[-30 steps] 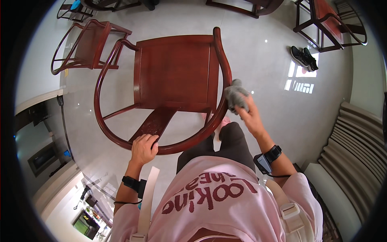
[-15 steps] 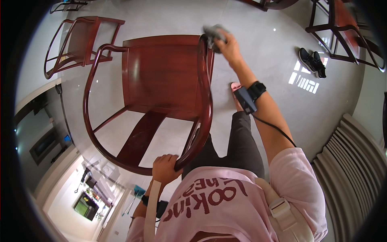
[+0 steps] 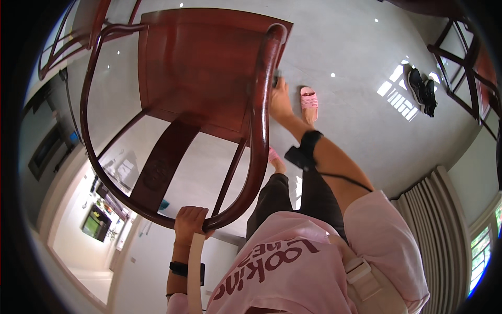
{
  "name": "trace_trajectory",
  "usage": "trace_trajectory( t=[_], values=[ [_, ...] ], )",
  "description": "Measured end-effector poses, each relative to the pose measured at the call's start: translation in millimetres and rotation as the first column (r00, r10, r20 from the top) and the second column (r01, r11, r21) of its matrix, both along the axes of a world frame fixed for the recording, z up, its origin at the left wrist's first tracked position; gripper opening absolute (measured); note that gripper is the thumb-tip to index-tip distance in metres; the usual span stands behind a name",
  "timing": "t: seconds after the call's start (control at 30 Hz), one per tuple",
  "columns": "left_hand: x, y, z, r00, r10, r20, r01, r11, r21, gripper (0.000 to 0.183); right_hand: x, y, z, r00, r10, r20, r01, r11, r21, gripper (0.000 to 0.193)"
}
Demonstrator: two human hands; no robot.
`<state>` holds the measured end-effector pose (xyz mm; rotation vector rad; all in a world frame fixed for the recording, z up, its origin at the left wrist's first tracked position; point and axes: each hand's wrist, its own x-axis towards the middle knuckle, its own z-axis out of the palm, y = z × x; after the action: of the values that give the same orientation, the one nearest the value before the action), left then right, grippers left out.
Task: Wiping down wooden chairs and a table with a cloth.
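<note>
A dark red wooden armchair (image 3: 198, 63) with a curved rail stands before me, its back splat toward me. My left hand (image 3: 190, 225) is closed around the near part of the rail, fingers over the top. Beside the chair's right arm is my right hand (image 3: 281, 102), low near the seat's right edge. Only a small dark part of the grey cloth (image 3: 277, 78) shows at its fingers; the rest is hidden behind the armrest.
Pink slides (image 3: 309, 98) are on my feet, right of the chair. Black shoes (image 3: 421, 91) lie on the grey tiled floor (image 3: 350, 57) farther right, near another wooden chair (image 3: 460, 68). A further chair (image 3: 86, 26) stands at the far left, a grey curtain (image 3: 436, 225) at the right.
My right hand has come down and nearer from the armrest's far end with the cloth, to the arm's outer side. My left hand keeps its hold on the rail. The view has shifted.
</note>
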<state>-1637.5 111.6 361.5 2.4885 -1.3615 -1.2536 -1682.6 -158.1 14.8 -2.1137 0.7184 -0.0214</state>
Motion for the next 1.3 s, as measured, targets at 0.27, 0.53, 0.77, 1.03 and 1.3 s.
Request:
trace_trajectory(
  t=[0.27, 0.53, 0.77, 1.03, 1.3],
  values=[
    [3.3, 0.3, 1.4, 1.0, 0.018, 0.02, -0.018, 1.0, 0.011, 0.059, 40.9, -76.0, 16.5, 0.922, 0.379, 0.078, -0.299, 0.825, -0.479, 0.047],
    [-6.6, 9.8, 7.7, 0.975, 0.031, 0.221, -0.03, 1.0, -0.007, 0.052, -15.9, 39.2, 5.7, 0.716, 0.698, -0.002, -0.652, 0.667, -0.362, 0.034],
    [-8.2, 7.4, -2.3, 0.945, 0.075, 0.318, -0.045, 0.994, -0.099, 0.045, -65.9, 93.6, 28.7, 0.795, 0.605, -0.039, -0.479, 0.667, 0.57, 0.033],
    [-9.4, 12.4, 0.3, 0.932, 0.049, 0.359, -0.002, 0.991, -0.13, 0.041, 36.1, 8.2, 19.0, 0.859, 0.499, 0.115, -0.432, 0.826, -0.362, 0.028],
    [-12.2, 16.1, -1.7, 0.926, 0.055, 0.374, 0.019, 0.982, -0.19, 0.048, -55.9, 75.8, -11.7, 0.529, 0.848, 0.025, -0.846, 0.53, -0.057, 0.017]
  ],
)
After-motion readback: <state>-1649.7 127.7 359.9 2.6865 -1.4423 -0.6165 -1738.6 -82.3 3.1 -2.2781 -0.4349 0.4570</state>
